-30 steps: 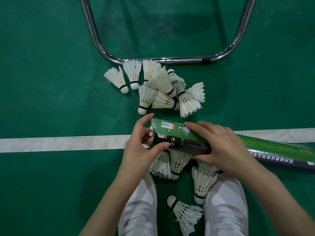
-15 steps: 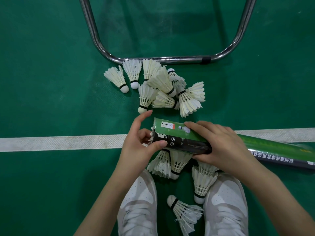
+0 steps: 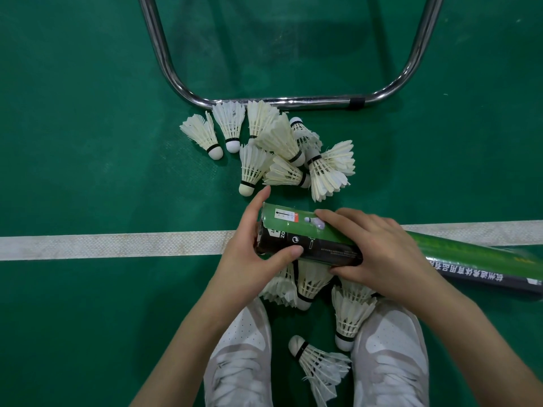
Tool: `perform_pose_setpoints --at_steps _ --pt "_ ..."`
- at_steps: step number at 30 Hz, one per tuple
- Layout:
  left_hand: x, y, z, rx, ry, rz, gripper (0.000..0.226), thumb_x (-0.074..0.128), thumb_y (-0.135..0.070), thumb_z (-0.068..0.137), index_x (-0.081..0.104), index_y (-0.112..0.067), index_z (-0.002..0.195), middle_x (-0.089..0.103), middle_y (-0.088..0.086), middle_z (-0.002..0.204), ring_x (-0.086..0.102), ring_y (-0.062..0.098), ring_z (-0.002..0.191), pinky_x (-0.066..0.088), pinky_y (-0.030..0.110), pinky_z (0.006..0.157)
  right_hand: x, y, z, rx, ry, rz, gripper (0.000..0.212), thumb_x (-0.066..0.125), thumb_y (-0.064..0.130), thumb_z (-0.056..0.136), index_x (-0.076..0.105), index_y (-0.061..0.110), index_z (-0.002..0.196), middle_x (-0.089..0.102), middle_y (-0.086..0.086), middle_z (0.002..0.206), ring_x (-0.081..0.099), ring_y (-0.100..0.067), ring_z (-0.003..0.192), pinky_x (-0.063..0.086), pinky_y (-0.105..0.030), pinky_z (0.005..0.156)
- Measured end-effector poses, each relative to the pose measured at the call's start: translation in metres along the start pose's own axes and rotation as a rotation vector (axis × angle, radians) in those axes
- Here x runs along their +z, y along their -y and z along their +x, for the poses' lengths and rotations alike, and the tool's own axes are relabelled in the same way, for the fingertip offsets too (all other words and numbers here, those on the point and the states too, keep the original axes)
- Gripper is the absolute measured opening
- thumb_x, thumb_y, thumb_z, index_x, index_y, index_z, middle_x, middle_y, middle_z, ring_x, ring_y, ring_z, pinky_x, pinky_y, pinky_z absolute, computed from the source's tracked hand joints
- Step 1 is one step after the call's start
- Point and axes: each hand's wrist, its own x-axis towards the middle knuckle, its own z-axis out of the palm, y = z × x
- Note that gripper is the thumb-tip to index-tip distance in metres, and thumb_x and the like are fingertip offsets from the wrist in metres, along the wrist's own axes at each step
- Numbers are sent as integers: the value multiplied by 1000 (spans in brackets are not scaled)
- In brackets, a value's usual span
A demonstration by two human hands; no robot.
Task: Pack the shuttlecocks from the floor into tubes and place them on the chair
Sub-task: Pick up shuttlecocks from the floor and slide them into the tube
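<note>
- The tube (image 3: 329,245) (green and black, lying across the white line (image 3: 111,246)) is held above the floor (image 3: 73,142) by both hands.
- The right hand (image 3: 379,248) is wrapped over the tube's middle, its grip clamped on it.
- The left hand (image 3: 252,257) covers the tube's open end, thumb curled against the side, forefinger straight.
- One heap of shuttlecocks (image 3: 282,148) is seen just below the chair frame (image 3: 288,99).
- More shuttlecocks (image 3: 349,312) are seen under the tube, between the shoes (image 3: 390,356).
</note>
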Motion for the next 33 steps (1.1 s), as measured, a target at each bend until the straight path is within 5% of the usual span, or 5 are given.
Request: perform_pose_setpoints --at_steps 4,15,23,28,33 --pt "4 -3 1 16 -22 71 90 79 -8 74 28 -49 137 52 -50 97 54 -19 98 41 0 78 2 2 -1 -17 -28 0 90 77 43 63 29 38 139 52 4 127 53 -21 108 35 -33 84" --pt "3 -6 2 28 -39 58 100 76 0 74 21 -50 140 49 -55 97 57 -16 97 44 3 77 0 3 -1 -32 -42 14 90 78 43 62 28 39 138 53 2 126 54 -21 107 34 -32 84" --pt "0 -4 2 -13 19 -40 106 74 2 76 11 -48 145 68 -24 97 65 1 95 47 10 78 1 4 -2 -41 -52 10 90 78 43 61 30 38 137 54 3 124 56 -21 104 35 -31 82" --pt "0 -7 -2 18 16 14 95 73 -1 78 21 -49 140 55 -50 100 58 -16 99 45 5 80 0 4 -2 -36 -35 17 90 77 43 62 29 39 138 53 3 126 54 -21 107 36 -33 85" --pt "-15 1 -9 2 -15 99 72 72 -8 81 41 -48 132 72 -14 96 64 3 99 48 26 95 -2 -2 -3 7 19 24 90 75 44 67 23 43 140 46 6 133 47 -18 116 31 -32 91"
